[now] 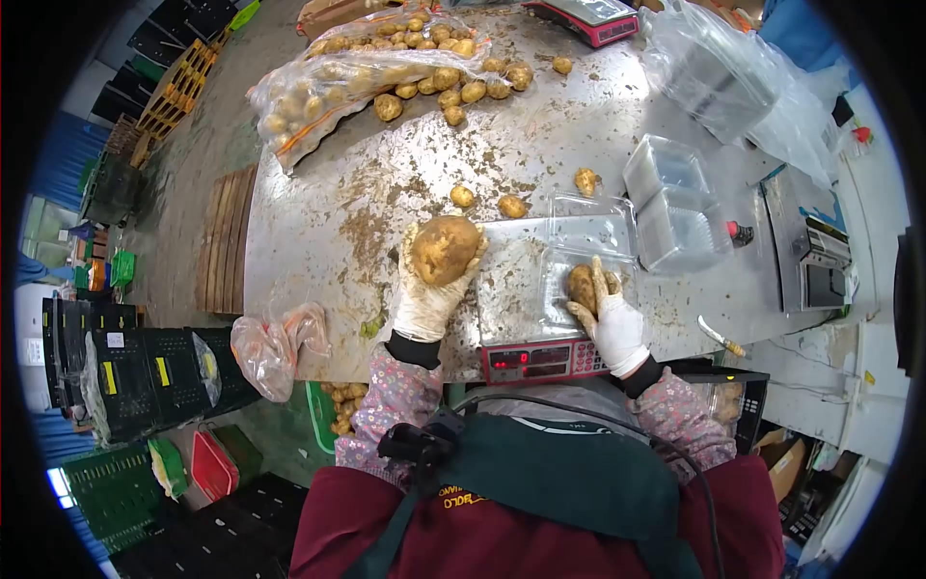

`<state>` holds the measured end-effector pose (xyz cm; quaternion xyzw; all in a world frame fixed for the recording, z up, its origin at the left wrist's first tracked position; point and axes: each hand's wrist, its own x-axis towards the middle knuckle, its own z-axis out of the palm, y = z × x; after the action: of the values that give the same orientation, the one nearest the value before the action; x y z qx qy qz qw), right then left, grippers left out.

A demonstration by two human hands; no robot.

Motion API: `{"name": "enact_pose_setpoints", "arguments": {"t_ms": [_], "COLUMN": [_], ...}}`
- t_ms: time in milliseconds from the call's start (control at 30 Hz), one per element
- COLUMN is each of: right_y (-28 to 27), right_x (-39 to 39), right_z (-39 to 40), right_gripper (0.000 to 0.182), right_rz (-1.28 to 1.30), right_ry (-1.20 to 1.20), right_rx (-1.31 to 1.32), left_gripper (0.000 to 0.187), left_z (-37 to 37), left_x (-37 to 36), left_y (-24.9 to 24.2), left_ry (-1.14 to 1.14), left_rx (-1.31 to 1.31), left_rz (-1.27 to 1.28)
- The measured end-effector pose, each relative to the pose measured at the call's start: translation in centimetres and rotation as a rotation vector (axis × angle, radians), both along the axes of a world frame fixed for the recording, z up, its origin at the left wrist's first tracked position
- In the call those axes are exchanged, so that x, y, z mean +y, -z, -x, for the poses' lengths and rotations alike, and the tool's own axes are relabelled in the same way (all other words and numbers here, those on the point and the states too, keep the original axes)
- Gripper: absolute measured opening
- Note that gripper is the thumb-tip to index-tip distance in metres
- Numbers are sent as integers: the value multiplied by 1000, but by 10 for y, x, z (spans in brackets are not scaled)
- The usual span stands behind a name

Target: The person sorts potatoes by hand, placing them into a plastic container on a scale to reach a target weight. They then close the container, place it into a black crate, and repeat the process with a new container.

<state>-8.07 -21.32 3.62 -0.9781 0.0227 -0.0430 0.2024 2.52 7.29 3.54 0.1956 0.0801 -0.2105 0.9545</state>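
My left hand [429,299], in a white glove, grips a large brown potato [446,249] above the table, just left of the scale. A smaller potato [581,287] is in the fingers of my gloved right hand [614,323], over an open clear plastic box [559,314]. The box lies on the metal plate of a red digital scale [511,280], with its lid [593,232] folded back. The scale's display [526,360] shows a red 0. Two loose potatoes, one yellow [462,196] and one darker [512,206], lie just beyond the scale.
A torn net bag of potatoes [338,82] spills over the far left of the dirty metal table [328,212]. Stacked clear boxes [680,227], a knife [721,336] and a machine [805,246] are at right. A second scale [590,19] stands at the back. A plastic bag [270,357] hangs at the left edge.
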Motion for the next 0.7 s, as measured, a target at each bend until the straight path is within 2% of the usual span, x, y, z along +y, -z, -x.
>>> {"name": "enact_pose_setpoints", "arguments": {"t_ms": [33,67,100,167,200,233,300,333,367,400,433,467,500,533,567,600,633,667,700], "right_y": [3,-2,-1,-6,-10,-16,-36,-48,-60,-63,-66,-72,-72,-71,-70,-67,-63,-58,-54], "right_x": [1,2,0,-4,1,4,14,31,50,69,90,112,131,147,158,165,171,176,178], "right_z": [1,0,-1,-5,-10,-17,-34,-39,-46,-52,-58,-59,-65,-71,-77,-82,-87,-93,-99], "right_gripper": [80,71,71,60,46,46,35,32,35,42,59,75,82,78,74,74,66,58,58], "right_rz": [6,15,17,199,189,193,40,-61,-128,-236,-300,-384,-424,-414,-404,-405,-366,-326,-326], "right_ry": [-43,-50,-49,-29,52,49,-58,-75,-139,-248,-301,-260,-280,-286,-290,-292,-331,-372,-381], "right_rx": [-81,-93,-92,-14,-94,-92,-423,-371,-282,-312,-313,-180,-244,-220,-196,-195,-224,-252,-247], "left_gripper": [57,57,57,61,69,69,74,74,73,72,72,68,63,56,56,54,52,53,53], "left_z": [2,4,7,14,18,18,13,15,17,18,19,20,22,18,18,18,18,21,23], "left_x": [-4,-5,-5,-6,-9,-7,-4,-2,-2,-1,-2,-2,0,7,10,10,9,8,13], "left_y": [-11,-11,-9,0,5,8,3,-2,-15,-21,-20,-16,-8,43,36,19,3,-7,-6], "left_ry": [32,12,13,-44,-128,-130,-3,-7,29,64,63,-6,-77,-35,-37,-23,-12,-87,-96], "left_rx": [103,106,107,-525,-570,-566,207,208,204,200,199,201,204,-70,-67,-76,-85,7,10], "left_rz": [52,41,43,-893,-1023,-1020,147,152,170,186,188,122,55,-51,-53,92,236,103,104]}}
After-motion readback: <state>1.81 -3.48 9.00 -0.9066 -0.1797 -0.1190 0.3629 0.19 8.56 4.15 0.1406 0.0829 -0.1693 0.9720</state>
